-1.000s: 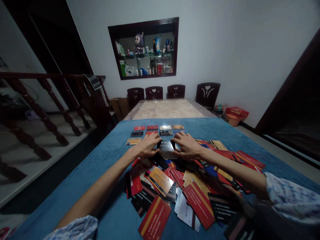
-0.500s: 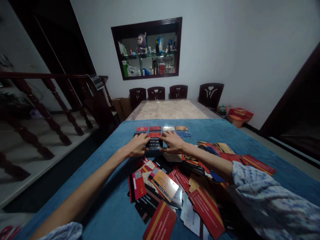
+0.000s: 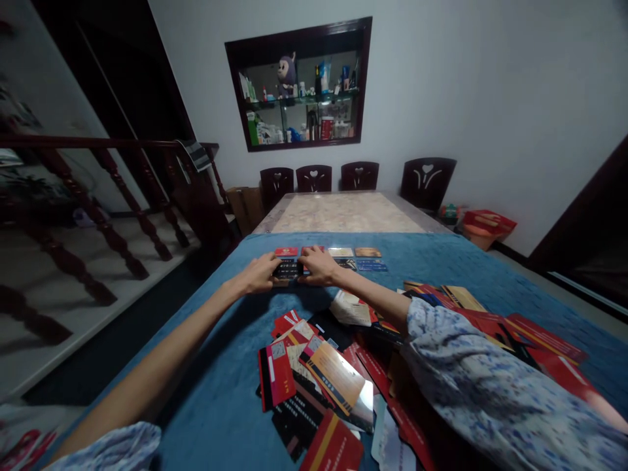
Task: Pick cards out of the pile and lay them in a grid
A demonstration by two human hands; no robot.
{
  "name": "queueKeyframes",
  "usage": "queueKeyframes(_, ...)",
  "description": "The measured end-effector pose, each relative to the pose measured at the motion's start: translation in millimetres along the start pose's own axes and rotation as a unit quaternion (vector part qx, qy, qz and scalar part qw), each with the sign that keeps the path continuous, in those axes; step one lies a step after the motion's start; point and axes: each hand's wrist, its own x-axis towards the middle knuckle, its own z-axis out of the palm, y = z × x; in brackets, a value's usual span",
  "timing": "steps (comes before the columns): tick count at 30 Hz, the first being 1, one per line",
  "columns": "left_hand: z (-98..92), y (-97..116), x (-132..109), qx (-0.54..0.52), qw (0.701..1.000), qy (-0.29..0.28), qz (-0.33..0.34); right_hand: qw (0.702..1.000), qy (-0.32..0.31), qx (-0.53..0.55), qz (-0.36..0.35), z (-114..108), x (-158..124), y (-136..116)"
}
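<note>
**Two hands share one black card at the near left of the layout**

The black card (image 3: 287, 269) with pale lettering is between the hands, close to the near left part of the neatly set cards. The left hand (image 3: 260, 273) pinches its left edge with fingers and thumb; the right hand (image 3: 318, 266) grips the right edge likewise. A tan strip shows below the card; whether the card touches what lies under it, I cannot tell.

Good handling here, I judge, means even pressure from both sides, the card level and squared to its neighbours, and fingertips clear of the red card (image 3: 286, 251) just beyond. Letting go with both hands together should keep it from twisting on the soft blue cloth (image 3: 210, 392).

To the right lie a pale card (image 3: 340, 252), a gold card (image 3: 367, 252) and a blue card (image 3: 371, 265). Nearer the person, a loose heap of cards (image 3: 338, 369) spreads out; the right sleeve (image 3: 466, 366) hangs over it and could drag some askew, so a raised forearm would help. Bare tabletop (image 3: 333, 212) shows beyond the cloth.
</note>
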Motion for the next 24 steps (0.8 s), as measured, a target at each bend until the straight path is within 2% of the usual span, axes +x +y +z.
queueKeyframes(12,9.6,-36,33,0.025,0.998,-0.034,-0.041,0.998,-0.036,0.001,0.041,15,52,1)
queueKeyframes(24,26.7,-52,59,0.056,0.991,-0.093,-0.075,0.994,-0.076,-0.008,0.081,39,89,1)
